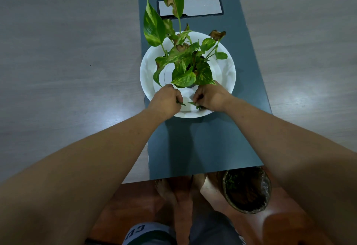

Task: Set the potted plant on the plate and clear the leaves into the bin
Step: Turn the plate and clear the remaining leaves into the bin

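1. Both hands work at the near rim of the plate (229, 74), just below frame centre, each with its grip pinched narrow on loose leaf bits.
2. Left hand (166, 100) has its fingers curled under, and a thin green leaf scrap (181, 103) sticks out from its fingertips toward the right.
3. Right hand (211, 97) is closed the same way on another green scrap (195, 104), with a small dark leaf piece showing just under its knuckles on the plate.
4. Between the two hands lies a short gap of bare white plate; the hands do not touch each other.
5. Plant (185, 59) stands in a dark pot (190, 85) on the plate, a little above the hands in the frame; only the pot's near edge shows under the foliage.
6. Its leaves are green with yellow streaks, and several are brown and curled, among them one tall leaf reaching toward the top of the frame.
7. Plate rests on a dark blue-grey strip (204, 144) running up the middle of the pale grey tabletop (67, 51).
8. Above the plant, near the top centre, a rectangular grey panel (202, 5) is set into that strip.
9. Bin (248, 190) sits on the reddish floor (119, 202) at lower right, beyond the tabletop's near edge, lined with a dark bag and holding some green bits at its left side.
10. Bare feet (179, 192) stand just left of the bin.
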The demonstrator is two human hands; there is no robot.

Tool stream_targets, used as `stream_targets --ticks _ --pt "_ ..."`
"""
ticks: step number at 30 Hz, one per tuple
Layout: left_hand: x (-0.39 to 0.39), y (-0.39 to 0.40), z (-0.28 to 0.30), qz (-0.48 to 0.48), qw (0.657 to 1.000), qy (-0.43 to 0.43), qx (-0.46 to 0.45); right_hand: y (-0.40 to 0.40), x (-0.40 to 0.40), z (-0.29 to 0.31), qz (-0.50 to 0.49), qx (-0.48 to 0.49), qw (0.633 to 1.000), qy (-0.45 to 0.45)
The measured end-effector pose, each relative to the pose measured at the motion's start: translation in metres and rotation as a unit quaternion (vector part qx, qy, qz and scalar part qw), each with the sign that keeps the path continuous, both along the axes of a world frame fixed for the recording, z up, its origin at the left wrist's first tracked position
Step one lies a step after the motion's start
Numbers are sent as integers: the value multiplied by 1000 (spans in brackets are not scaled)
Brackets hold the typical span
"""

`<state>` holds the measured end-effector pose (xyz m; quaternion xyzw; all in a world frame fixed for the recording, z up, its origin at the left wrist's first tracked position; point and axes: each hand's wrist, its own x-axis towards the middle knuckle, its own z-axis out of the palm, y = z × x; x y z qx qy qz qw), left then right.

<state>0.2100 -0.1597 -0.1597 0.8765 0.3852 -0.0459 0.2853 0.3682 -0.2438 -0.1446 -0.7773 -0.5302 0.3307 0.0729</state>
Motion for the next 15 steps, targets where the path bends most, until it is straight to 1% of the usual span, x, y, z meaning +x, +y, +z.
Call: stream_targets --ticks 4,8,11,12,14,15 --pt "1 -5 4 15 1000 -10 -1 -3 9 2 -41 2 999 19" --pt "7 -5 5 42 999 -6 -22 -5 13 0 -126 5 986 109" --pt "9 -6 5 57 998 -10 -40 -3 14 1 -152 11 982 114" --pt "10 -5 5 59 997 -12 -43 -3 14 1 -132 5 987 88" --pt "9 -8 5 56 997 -7 -43 -7 12 4 -37 -34 999 7" --pt "9 -8 5 56 997 -6 -43 -8 8 6 9 -49 998 -27"
